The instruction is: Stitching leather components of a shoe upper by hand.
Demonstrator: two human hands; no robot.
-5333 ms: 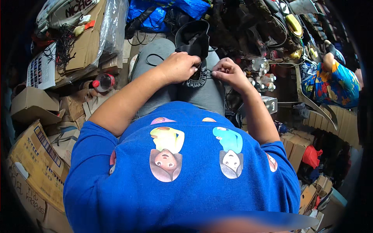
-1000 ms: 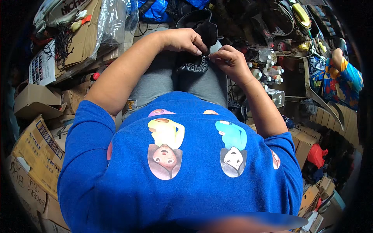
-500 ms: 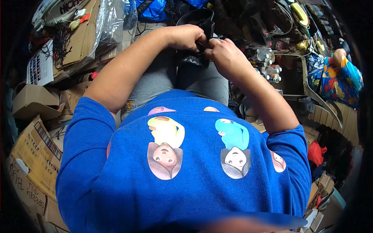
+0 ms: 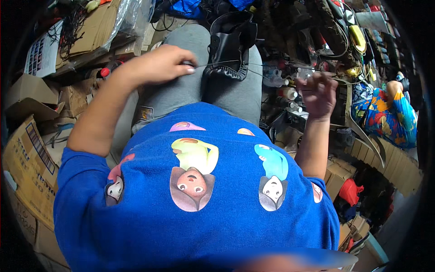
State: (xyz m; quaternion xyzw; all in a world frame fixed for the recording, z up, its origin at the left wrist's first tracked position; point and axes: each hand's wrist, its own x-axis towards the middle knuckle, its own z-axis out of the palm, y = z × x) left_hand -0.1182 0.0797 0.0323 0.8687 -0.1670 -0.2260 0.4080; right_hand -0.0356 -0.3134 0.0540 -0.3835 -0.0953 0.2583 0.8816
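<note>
A black leather boot upper (image 4: 226,47) with a gathered lower edge rests between my thighs, its opening away from me. A thin dark thread (image 4: 216,64) runs from its gathered edge toward both sides. My left hand (image 4: 165,63) is closed on the left length, thumb and fingers pinched together above my left knee. On the other side, my right hand (image 4: 318,93) is raised well clear of the boot upper, fingers curled around the right length and somewhat blurred. Neither hand touches the leather.
Clear bottles (image 4: 287,93) stand to the right of my legs. A person in bright patterned clothes (image 4: 385,113) is farther right. Cardboard boxes (image 4: 34,102) and plastic-wrapped cardboard (image 4: 97,34) crowd the left. A red cloth (image 4: 350,190) lies at lower right.
My hands were together at the boot upper and have moved apart, left hand leftward and right hand rightward, drawing the thread out. The gathered edge now shows.
</note>
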